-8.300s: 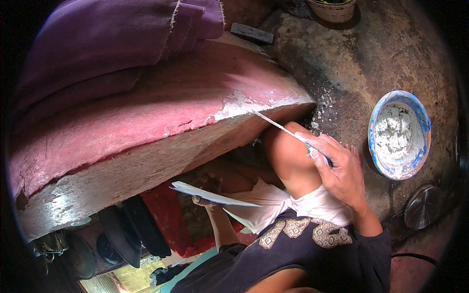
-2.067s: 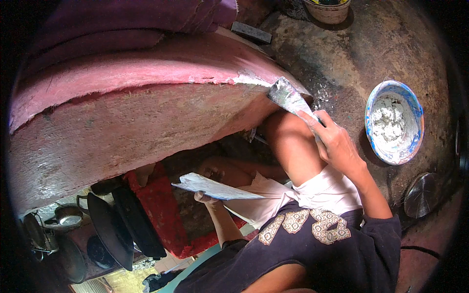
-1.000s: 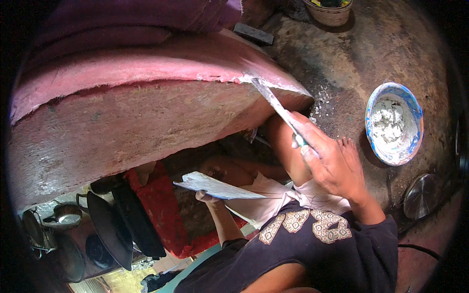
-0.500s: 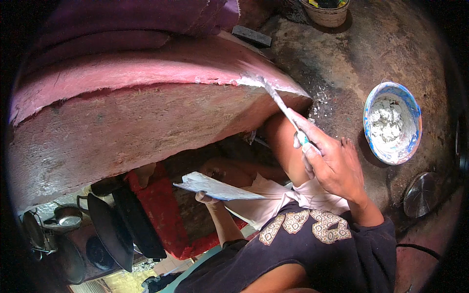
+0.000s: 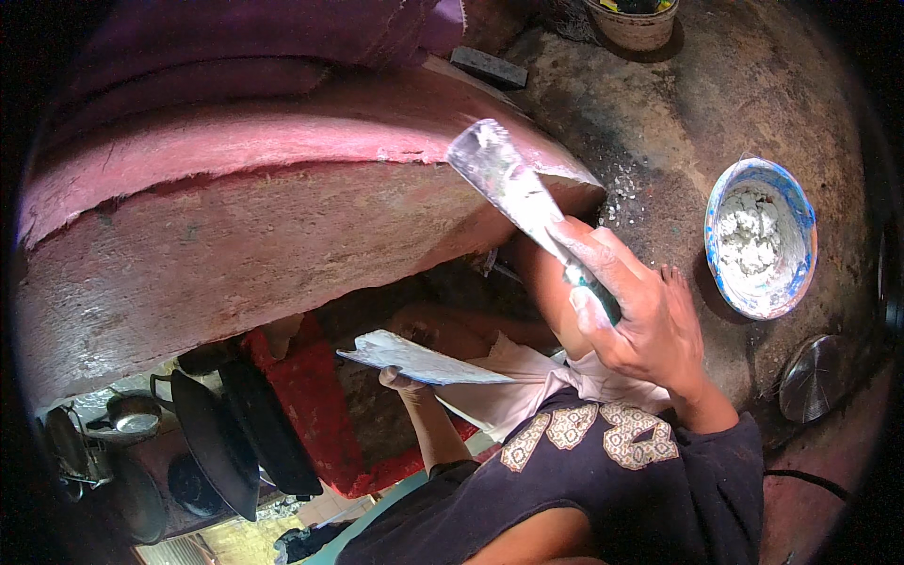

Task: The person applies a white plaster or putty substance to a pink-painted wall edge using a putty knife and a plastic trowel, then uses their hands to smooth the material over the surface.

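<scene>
A putty knife with a broad, white-smeared blade is gripped in my right hand, fingers and thumb wrapped round its dark green handle. Its blade is lifted, broad face showing, in front of the right part of the pink-painted edge of a thick slab. My left hand holds a thin flat board coated with white paste, low over my lap. To the right on the floor, a blue-and-white bowl contains lumpy white putty.
Purple cloth lies over the slab top. A grey block and a pot stand farther back. A round metal lid is at the right. Dark pans stand lower left, beside a red-painted ledge. White crumbs dot the floor.
The putty knife has come away from the pink edge and turned from edge-on to showing its broad blade. My left hand and the board have barely moved.
</scene>
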The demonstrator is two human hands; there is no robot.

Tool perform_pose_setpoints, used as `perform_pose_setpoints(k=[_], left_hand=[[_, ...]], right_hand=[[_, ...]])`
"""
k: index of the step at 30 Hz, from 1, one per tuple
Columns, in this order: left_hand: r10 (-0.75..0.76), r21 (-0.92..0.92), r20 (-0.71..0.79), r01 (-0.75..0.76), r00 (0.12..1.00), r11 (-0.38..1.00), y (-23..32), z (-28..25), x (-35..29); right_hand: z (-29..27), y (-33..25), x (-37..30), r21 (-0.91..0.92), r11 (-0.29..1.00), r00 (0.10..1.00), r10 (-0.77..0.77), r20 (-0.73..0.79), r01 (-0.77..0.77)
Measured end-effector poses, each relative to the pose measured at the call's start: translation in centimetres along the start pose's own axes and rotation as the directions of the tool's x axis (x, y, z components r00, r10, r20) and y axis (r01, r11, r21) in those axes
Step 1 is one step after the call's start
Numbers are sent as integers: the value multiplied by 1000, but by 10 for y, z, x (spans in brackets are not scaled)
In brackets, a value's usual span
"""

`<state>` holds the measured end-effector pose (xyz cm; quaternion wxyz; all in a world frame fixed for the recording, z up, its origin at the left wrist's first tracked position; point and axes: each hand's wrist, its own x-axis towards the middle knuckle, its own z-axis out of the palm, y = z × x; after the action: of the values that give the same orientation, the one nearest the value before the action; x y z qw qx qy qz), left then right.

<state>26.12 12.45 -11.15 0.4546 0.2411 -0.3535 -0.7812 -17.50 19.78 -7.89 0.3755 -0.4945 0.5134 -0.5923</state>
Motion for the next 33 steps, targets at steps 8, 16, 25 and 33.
perform_pose_setpoints(k=[8, 16, 25, 33], left_hand=[[4, 13, 1, -4, 1000, 1000, 2, 1, -1], [0, 28, -1, 0, 1000, 1000, 2, 3, 1], [42, 115, -70, -34, 997, 993, 0, 5, 4], [24, 81, -34, -22, 999, 997, -3, 16, 12]], right_hand=[[9, 62, -13, -387, 912, 982, -177, -69, 137], [11, 77, -2, -408, 892, 967, -244, -67, 197], [-16, 88, -20, -322, 946, 998, 4, -55, -21], [-41, 90, 39, 142, 983, 993, -120, 5, 118]])
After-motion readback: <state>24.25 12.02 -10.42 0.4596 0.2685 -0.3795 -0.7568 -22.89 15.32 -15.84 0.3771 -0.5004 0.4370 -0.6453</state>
